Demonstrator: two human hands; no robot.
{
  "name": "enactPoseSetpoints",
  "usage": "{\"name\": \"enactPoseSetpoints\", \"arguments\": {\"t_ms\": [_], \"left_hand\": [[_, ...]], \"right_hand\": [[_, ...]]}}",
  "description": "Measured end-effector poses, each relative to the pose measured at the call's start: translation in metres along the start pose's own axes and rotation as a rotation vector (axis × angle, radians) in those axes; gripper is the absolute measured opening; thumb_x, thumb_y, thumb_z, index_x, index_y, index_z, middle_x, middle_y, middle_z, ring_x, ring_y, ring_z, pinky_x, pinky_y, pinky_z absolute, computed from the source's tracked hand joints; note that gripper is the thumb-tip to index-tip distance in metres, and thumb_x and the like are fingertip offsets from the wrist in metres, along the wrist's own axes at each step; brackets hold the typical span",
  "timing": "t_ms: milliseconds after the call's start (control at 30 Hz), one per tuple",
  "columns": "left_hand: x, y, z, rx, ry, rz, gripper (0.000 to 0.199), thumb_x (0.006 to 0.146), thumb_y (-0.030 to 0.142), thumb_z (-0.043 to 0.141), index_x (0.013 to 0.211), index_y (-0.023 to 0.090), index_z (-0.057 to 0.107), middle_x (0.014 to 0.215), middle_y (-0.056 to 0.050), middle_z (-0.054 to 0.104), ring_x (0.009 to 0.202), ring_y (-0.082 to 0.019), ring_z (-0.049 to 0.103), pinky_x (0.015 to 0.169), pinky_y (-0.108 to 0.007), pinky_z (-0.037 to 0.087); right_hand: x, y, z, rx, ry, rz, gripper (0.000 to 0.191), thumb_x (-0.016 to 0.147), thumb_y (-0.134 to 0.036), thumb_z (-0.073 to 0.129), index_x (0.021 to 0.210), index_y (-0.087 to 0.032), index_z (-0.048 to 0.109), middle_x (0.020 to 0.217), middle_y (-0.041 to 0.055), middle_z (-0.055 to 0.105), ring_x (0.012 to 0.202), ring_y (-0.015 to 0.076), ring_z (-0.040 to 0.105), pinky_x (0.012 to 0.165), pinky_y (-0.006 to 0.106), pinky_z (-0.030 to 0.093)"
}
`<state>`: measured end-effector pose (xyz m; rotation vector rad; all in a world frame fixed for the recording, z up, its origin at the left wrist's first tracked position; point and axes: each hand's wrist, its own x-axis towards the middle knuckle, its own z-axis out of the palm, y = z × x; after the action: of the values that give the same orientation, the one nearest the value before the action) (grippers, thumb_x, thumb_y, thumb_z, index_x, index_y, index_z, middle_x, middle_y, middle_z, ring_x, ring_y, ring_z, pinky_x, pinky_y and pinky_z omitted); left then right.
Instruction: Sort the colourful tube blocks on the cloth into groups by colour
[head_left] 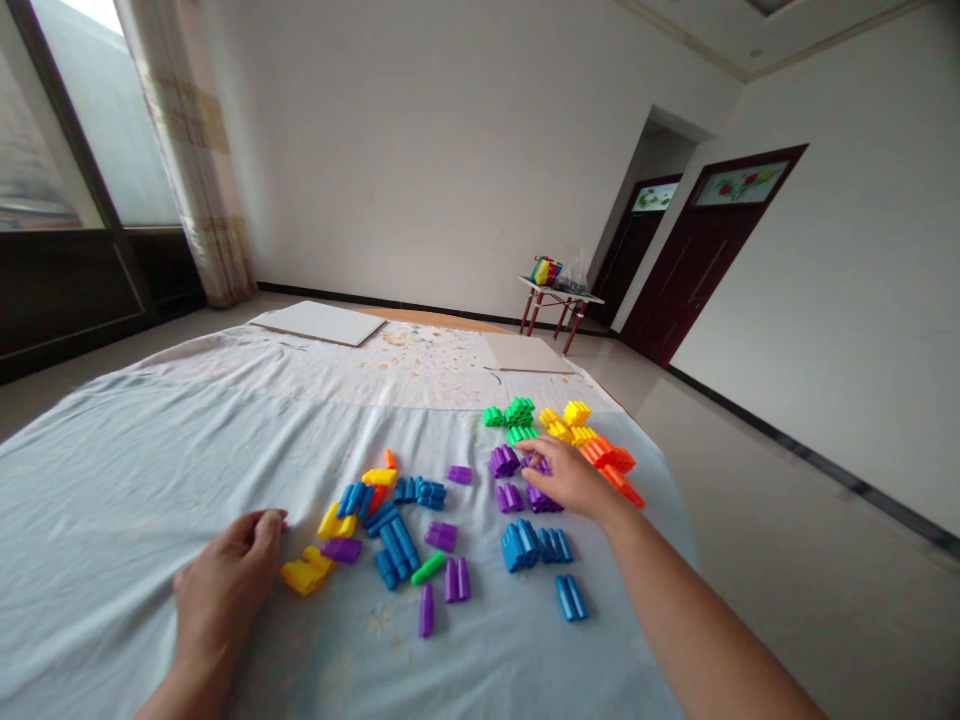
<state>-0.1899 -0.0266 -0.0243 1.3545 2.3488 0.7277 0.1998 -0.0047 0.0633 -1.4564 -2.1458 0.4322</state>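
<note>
My right hand [559, 475] is over the sorted groups at the right, its fingers apart above purple pieces [541, 498]; nothing shows in its grip. Around it lie green pieces [519, 411], yellow pieces [577, 413], orange pieces [607, 455] and blue pieces [520, 545]. My left hand [232, 570] rests on the cloth at the left with fingers curled together; whatever it may hold is hidden. Between the hands is a mixed scatter with blue pieces [399, 545], yellow pieces [304, 573], a purple piece [426, 611] and a green piece [428, 569].
A light blue cloth [135, 500] covers the near table. Farther back, a white board [321, 322] lies at the left and a pale board [527, 354] at the right. Beyond the table stands a small side table [561, 293] with a colourful bag [545, 270].
</note>
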Motion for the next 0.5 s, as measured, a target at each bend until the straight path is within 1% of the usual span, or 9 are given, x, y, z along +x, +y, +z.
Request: {"name": "enactPoseSetpoints", "arguments": {"t_ms": [67, 100, 200, 267, 333, 400, 467, 500], "left_hand": [[0.0, -0.001, 0.001, -0.01, 0.006, 0.008, 0.051, 0.083, 0.051, 0.025, 0.099, 0.023, 0.064, 0.097, -0.01, 0.071, 0.102, -0.03, 0.06, 0.087, -0.038, 0.039], [0.0, -0.002, 0.001, -0.011, 0.01, 0.009, 0.051, 0.083, 0.051, 0.025, 0.099, 0.023, 0.064, 0.097, -0.01, 0.071, 0.102, -0.03, 0.06, 0.086, -0.038, 0.039], [0.0, -0.004, 0.002, -0.001, 0.024, 0.021, 0.052, 0.083, 0.052, 0.024, 0.098, 0.023, 0.065, 0.097, -0.011, 0.071, 0.102, -0.031, 0.06, 0.084, -0.038, 0.04], [-0.001, -0.004, 0.001, 0.004, 0.027, 0.03, 0.053, 0.083, 0.052, 0.024, 0.097, 0.023, 0.065, 0.096, -0.011, 0.07, 0.1, -0.032, 0.06, 0.082, -0.038, 0.041], [-0.001, -0.002, 0.0, 0.004, 0.022, 0.026, 0.053, 0.082, 0.052, 0.024, 0.097, 0.023, 0.065, 0.096, -0.012, 0.07, 0.1, -0.032, 0.06, 0.082, -0.038, 0.041], [-0.001, -0.001, -0.001, 0.0, 0.011, 0.012, 0.053, 0.082, 0.052, 0.024, 0.098, 0.022, 0.065, 0.098, -0.012, 0.07, 0.1, -0.032, 0.06, 0.082, -0.037, 0.041], [-0.001, -0.001, -0.001, -0.003, -0.005, 0.006, 0.054, 0.081, 0.053, 0.024, 0.1, 0.023, 0.064, 0.1, -0.012, 0.07, 0.102, -0.032, 0.06, 0.083, -0.037, 0.041], [0.0, -0.001, -0.001, -0.005, -0.011, 0.006, 0.054, 0.081, 0.053, 0.023, 0.1, 0.023, 0.063, 0.101, -0.011, 0.07, 0.103, -0.031, 0.059, 0.084, -0.037, 0.041]], "right_hand": [[-0.001, -0.023, 0.021, 0.021, -0.091, -0.067, 0.035, 0.078, -0.015, 0.058, 0.113, -0.017, 0.065, 0.1, 0.0062, 0.066, 0.086, 0.0156, 0.062, 0.084, 0.029, 0.048], [-0.002, -0.034, 0.033, 0.013, -0.145, -0.106, 0.034, 0.078, -0.015, 0.059, 0.112, -0.018, 0.065, 0.099, 0.0058, 0.067, 0.086, 0.0156, 0.062, 0.084, 0.028, 0.048], [-0.002, -0.055, 0.066, -0.092, -0.25, -0.192, 0.032, 0.079, -0.017, 0.061, 0.11, -0.02, 0.066, 0.106, 0.0068, 0.067, 0.101, 0.0193, 0.06, 0.092, 0.031, 0.043], [0.0, -0.061, 0.082, -0.192, -0.301, -0.197, 0.031, 0.079, -0.018, 0.062, 0.109, -0.02, 0.066, 0.109, 0.0076, 0.067, 0.107, 0.0217, 0.058, 0.095, 0.033, 0.041], [0.003, -0.063, 0.092, -0.272, -0.347, -0.169, 0.031, 0.078, -0.018, 0.062, 0.109, -0.02, 0.067, 0.106, 0.008, 0.068, 0.105, 0.0227, 0.06, 0.092, 0.033, 0.043], [0.004, -0.062, 0.096, -0.309, -0.357, -0.142, 0.03, 0.077, -0.018, 0.062, 0.107, -0.02, 0.067, 0.103, 0.0083, 0.069, 0.101, 0.0233, 0.061, 0.089, 0.034, 0.044], [0.003, -0.062, 0.095, -0.287, -0.322, -0.136, 0.029, 0.077, -0.018, 0.062, 0.105, -0.02, 0.068, 0.1, 0.0083, 0.069, 0.101, 0.0234, 0.062, 0.089, 0.034, 0.044], [0.001, -0.062, 0.092, -0.251, -0.284, -0.139, 0.03, 0.076, -0.018, 0.062, 0.105, -0.02, 0.068, 0.1, 0.0081, 0.069, 0.1, 0.0229, 0.062, 0.09, 0.034, 0.045]]}}
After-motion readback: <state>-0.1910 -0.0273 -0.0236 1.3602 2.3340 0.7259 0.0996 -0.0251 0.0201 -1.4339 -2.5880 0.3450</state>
